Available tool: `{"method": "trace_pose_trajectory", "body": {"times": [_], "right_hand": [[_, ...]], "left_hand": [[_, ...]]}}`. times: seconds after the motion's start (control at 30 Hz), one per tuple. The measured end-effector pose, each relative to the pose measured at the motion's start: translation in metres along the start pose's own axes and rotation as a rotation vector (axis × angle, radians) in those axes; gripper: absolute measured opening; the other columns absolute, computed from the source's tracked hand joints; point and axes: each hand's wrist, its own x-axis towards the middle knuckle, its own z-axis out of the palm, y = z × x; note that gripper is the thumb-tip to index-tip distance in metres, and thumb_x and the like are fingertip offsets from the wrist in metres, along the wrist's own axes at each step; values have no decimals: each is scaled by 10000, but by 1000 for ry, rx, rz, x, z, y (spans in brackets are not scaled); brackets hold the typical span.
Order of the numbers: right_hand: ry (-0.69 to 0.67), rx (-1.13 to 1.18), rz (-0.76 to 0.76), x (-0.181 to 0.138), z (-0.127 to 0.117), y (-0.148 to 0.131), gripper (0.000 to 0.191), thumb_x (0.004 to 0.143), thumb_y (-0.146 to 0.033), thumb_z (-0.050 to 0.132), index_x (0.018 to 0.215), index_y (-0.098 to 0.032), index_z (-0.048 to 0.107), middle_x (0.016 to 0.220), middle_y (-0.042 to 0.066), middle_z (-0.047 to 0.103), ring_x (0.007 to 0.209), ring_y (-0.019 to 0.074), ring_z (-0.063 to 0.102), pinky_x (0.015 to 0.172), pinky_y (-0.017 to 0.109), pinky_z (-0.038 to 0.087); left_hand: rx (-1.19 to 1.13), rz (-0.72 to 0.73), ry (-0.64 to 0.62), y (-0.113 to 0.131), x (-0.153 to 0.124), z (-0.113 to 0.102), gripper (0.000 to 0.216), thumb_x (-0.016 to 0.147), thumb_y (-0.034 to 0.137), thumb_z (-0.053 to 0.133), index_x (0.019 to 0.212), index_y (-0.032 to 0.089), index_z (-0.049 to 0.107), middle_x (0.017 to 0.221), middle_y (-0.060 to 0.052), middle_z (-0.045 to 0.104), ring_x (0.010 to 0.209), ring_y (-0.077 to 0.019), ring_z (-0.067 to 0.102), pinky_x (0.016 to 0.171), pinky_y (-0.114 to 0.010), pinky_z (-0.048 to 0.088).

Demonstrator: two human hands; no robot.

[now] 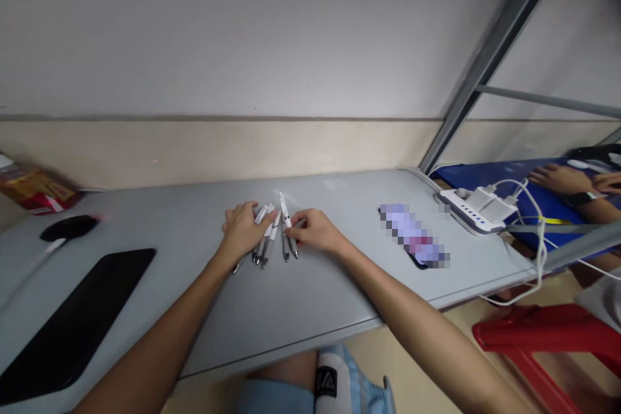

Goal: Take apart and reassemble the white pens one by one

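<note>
On the grey table, a bunch of white-and-grey pens [266, 239] lies fanned out between my hands, tips toward me. My left hand [239, 231] rests over the left side of this bunch, fingers apart and thumb across some of the barrels. Parts of those pens are hidden under it. Just to the right, my right hand [315, 231] has thumb and fingers closed at a white pen [285, 207] with a grey grip. A second pen lies close against that one, and the fingers partly cover both.
A black mat [80, 323] and a black round charger [69, 228] lie left, near a red-and-yellow package [39, 187]. To the right are a phone [412, 236] and a white power strip [473, 210] with cables. Another person's hands [557, 179] rest over a blue surface beyond the metal frame.
</note>
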Motion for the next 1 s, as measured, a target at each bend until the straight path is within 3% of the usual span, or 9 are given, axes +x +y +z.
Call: {"method": "trace_pose_trajectory", "body": {"times": [0.07,0.17,0.3,0.4,0.53,0.77,1.0], "right_hand": [[-7,32,6,0,1,0,110,756,-236,601,756,-139,652,571,-7,604,516,99,547,539,204,391],[-32,69,1,0,1,-1,106,756,-229,595,765,-140,651,606,-2,619,524,96,545,552,209,399],[-38,26,-36,0,1,-3,123,743,-241,610,752,-135,671,600,-12,606,546,96,522,567,215,386],[-41,43,-34,1,1,-3,133,743,-251,611,763,-136,676,596,-18,598,547,96,512,559,213,378],[-75,97,-33,2,0,-2,124,743,-247,608,755,-134,658,594,-19,592,546,95,501,555,211,377],[-79,146,-1,1,-2,-5,108,746,-244,610,718,-141,628,571,-33,552,545,89,475,564,212,363],[-16,131,-24,1,-3,-4,114,743,-241,604,755,-134,643,611,-26,553,561,93,491,578,217,377]], "left_hand": [[15,63,24,-7,4,3,594,855,548,430,1262,124,511,1083,-173,609,1102,-339,505,944,-489,384],[73,104,19,-14,8,4,475,885,445,396,1224,154,557,1119,-177,566,1127,-340,481,962,-495,377],[60,80,9,-13,10,2,445,916,424,328,1214,215,584,1278,-168,494,1208,-372,417,942,-533,377],[-9,189,-35,-7,10,0,436,934,414,315,1270,255,542,1386,-110,477,1279,-327,385,1006,-523,321],[-21,294,-140,0,8,0,366,929,411,348,1162,263,588,1301,-69,575,1232,-283,450,1010,-487,302],[-36,245,-159,5,3,3,349,897,429,398,1134,239,570,1218,-97,569,1169,-295,461,963,-469,348],[-104,293,-72,-5,10,2,349,915,385,367,1167,246,564,1275,-71,543,1205,-269,436,1013,-440,328]]}}
